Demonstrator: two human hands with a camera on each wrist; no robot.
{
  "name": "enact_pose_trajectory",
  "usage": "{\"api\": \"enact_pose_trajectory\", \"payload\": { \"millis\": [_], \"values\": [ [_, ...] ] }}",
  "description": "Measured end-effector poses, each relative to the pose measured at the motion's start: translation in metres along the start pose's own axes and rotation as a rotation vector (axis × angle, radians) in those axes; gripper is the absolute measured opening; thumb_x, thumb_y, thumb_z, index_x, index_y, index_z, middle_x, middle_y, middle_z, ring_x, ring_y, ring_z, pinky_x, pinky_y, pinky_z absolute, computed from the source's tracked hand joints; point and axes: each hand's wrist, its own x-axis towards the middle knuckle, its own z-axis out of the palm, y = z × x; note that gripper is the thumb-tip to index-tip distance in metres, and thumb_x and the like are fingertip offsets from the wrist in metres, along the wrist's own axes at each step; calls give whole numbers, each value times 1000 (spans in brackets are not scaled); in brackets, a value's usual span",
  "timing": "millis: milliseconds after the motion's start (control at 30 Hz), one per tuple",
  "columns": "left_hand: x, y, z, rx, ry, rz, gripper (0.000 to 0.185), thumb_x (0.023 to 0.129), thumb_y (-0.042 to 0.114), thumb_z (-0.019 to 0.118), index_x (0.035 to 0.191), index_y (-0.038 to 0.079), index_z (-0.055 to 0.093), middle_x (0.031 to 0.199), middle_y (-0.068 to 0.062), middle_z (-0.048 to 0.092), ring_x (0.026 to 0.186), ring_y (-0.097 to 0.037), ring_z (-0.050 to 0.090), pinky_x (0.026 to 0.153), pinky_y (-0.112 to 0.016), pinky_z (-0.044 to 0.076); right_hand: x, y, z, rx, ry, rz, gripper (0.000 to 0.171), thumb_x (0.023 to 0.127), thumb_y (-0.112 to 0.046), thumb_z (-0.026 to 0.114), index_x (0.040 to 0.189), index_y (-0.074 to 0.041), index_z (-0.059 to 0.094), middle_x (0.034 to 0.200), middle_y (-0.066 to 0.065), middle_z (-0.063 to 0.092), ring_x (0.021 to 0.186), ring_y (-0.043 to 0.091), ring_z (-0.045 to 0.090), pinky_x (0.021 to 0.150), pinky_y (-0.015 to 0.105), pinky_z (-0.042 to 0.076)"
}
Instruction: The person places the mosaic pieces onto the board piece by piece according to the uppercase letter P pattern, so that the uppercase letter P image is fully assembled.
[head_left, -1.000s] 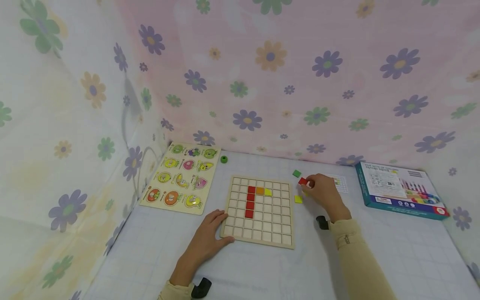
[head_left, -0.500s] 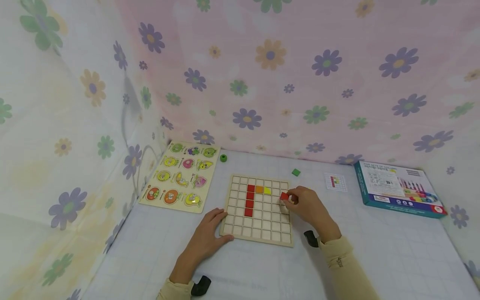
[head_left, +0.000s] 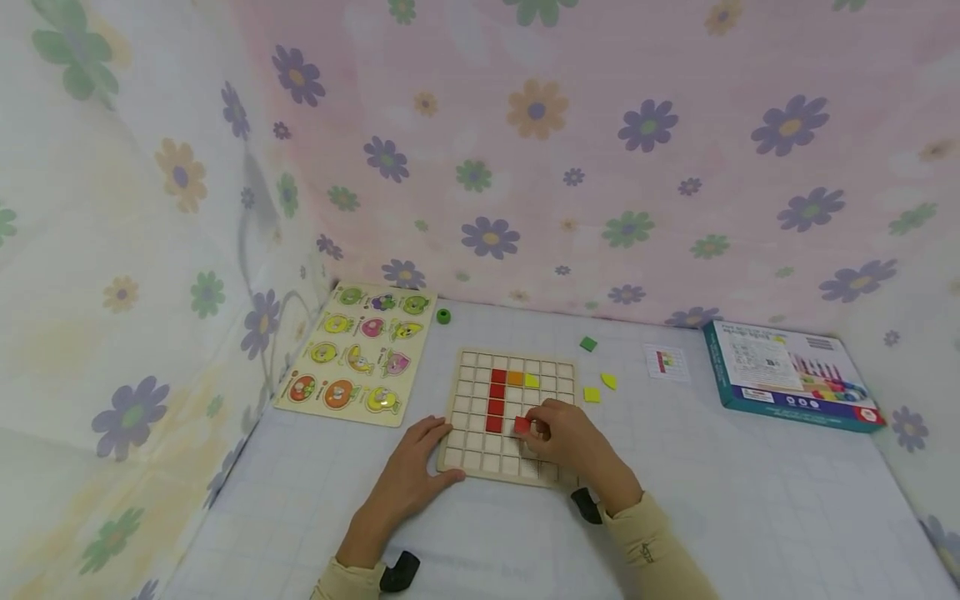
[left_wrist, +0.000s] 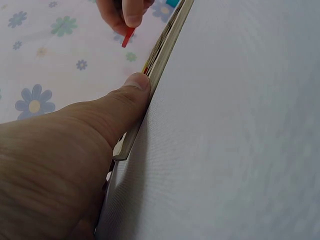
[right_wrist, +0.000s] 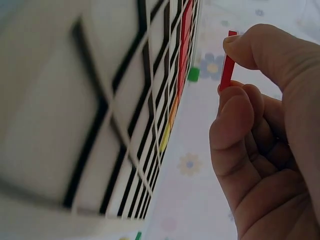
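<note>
A wooden grid board (head_left: 480, 454) lies flat on the table, with a column of red tiles (head_left: 497, 400), one orange tile (head_left: 515, 377) and one yellow tile (head_left: 532, 381) set in it. My right hand (head_left: 558, 433) hovers over the board's lower middle and pinches a red square tile (head_left: 522, 425) (right_wrist: 226, 62) between thumb and fingers, just right of the red column's bottom. My left hand (head_left: 412, 471) rests on the table with its thumb (left_wrist: 125, 97) against the board's left edge (left_wrist: 160, 50). Loose yellow tiles (head_left: 592, 394) and a green tile (head_left: 588, 342) lie right of the board.
A fruit peg puzzle (head_left: 356, 354) lies at the back left with a small green piece (head_left: 443, 316) beside it. A pattern card (head_left: 666, 362) and a teal box (head_left: 791, 375) sit at the right. Flowered cloth walls (head_left: 525, 150) close in the table at the back and left.
My right hand carried the red tile from the loose tiles right of the board leftward and toward me, to over the board beside the red column. The left hand stayed put.
</note>
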Motion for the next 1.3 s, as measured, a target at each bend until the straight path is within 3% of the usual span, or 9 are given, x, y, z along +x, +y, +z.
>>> {"api": "enact_pose_trajectory", "payload": {
  "millis": [333,567,900,1300],
  "values": [
    [0,-1,-2,-16,0,13,74,83,45,83,144,14,57,154,-7,49,148,-31,41,120,-49,42,4,-24,20,5,-57,2,17,90,-28,79,92,-12,72,72,-13,47,69,3,43,58,16,39],
    [0,-1,-1,-11,-2,18,74,83,46,83,145,14,56,154,-7,49,148,-30,41,120,-49,42,7,-25,30,-40,-64,-36,16,86,-21,80,85,-12,67,71,-11,43,65,2,40,56,16,34],
    [-1,-1,-1,-14,9,25,73,82,45,83,143,14,57,153,-7,50,147,-30,43,119,-49,43,11,-27,36,-114,-94,-33,13,87,-22,78,89,-13,69,72,-11,43,64,2,38,56,16,33],
    [-1,0,-1,-2,20,37,73,82,44,84,143,13,58,152,-7,51,146,-30,44,119,-48,43,14,-30,34,-68,-179,28,19,92,-31,78,83,-18,66,71,-11,50,65,5,44,57,19,39]
  ]
}}
